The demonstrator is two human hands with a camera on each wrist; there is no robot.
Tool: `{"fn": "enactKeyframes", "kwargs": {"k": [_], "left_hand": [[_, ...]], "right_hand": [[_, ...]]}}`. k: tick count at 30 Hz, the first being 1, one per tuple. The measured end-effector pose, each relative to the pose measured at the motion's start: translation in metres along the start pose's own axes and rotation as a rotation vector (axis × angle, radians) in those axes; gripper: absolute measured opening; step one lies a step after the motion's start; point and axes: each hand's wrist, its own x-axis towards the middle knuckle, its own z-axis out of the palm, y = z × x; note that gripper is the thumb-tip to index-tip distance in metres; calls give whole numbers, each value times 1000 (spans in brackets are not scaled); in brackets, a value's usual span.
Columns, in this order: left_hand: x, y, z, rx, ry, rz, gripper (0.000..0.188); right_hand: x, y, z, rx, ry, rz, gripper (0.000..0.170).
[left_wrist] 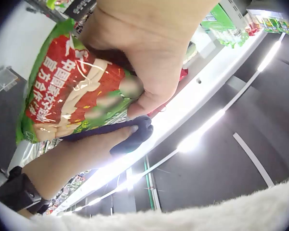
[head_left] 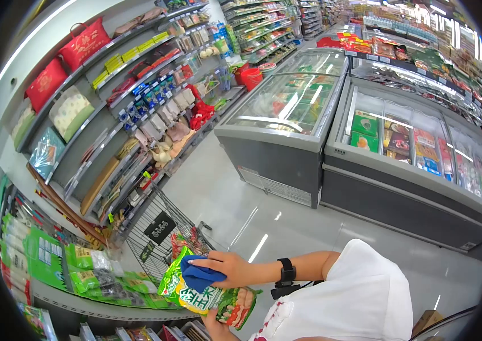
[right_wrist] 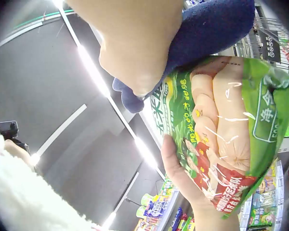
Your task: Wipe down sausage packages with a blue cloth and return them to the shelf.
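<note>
In the head view, a green and white printed bag (head_left: 175, 282) is held in front of the body above the shelf edge. The left hand (head_left: 215, 327) grips its lower edge; the left wrist view shows that hand (left_wrist: 154, 57) with its thumb bent against the bag (left_wrist: 82, 91). A dark blue cloth (head_left: 200, 277) is gripped by the right hand (head_left: 229, 269), lying against the bag's face. From the right wrist view, the right hand (right_wrist: 135, 43) presses the bunched cloth (right_wrist: 212, 29) by the bag's (right_wrist: 226, 110) top; part of its fingers is hidden.
A wire shopping cart (head_left: 150, 230) with a red package inside stands behind the bag. Green packages (head_left: 90, 278) lie on a low shelf at left. Tall shelves (head_left: 121, 85) line the left wall; glass-topped freezers (head_left: 286, 153) stand ahead and right, across the shiny floor (head_left: 264, 227).
</note>
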Motion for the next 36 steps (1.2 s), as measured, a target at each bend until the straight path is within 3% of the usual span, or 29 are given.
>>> {"fn": "enactKeyframes", "kwargs": {"k": [6, 7, 14, 16, 19, 23, 27, 30, 31, 34, 36], "left_hand": [[5, -1, 43, -58, 61, 30, 63], [7, -3, 51, -1, 83, 121, 52], [28, -9, 24, -46, 42, 110, 50], [22, 1, 44, -8, 22, 107, 51], [20, -3, 61, 50, 13, 115, 58], [21, 4, 85, 91, 73, 105, 56], [30, 8, 96, 67, 139, 155, 51], [43, 6, 91, -168, 192, 155, 48], [44, 5, 91, -126, 216, 174, 47], [44, 6, 90, -52, 185, 174, 47], [41, 4, 93, 12, 234, 139, 47]], "right_hand": [[-22, 13, -31, 13, -21, 11, 78], [-27, 20, -32, 60, -21, -47, 79], [-25, 42, -41, 223, -94, -31, 77], [-23, 50, -38, 226, -82, -23, 75], [-6, 47, -34, 171, 138, -60, 74], [9, 49, -40, 7, 68, -95, 74], [4, 45, -39, 33, -95, -62, 77], [-4, 51, -33, 28, -142, -218, 77], [-7, 55, -31, 9, -187, -246, 78], [-5, 69, -30, 43, -154, -245, 77], [0, 74, -34, 55, -167, -92, 72]]}}
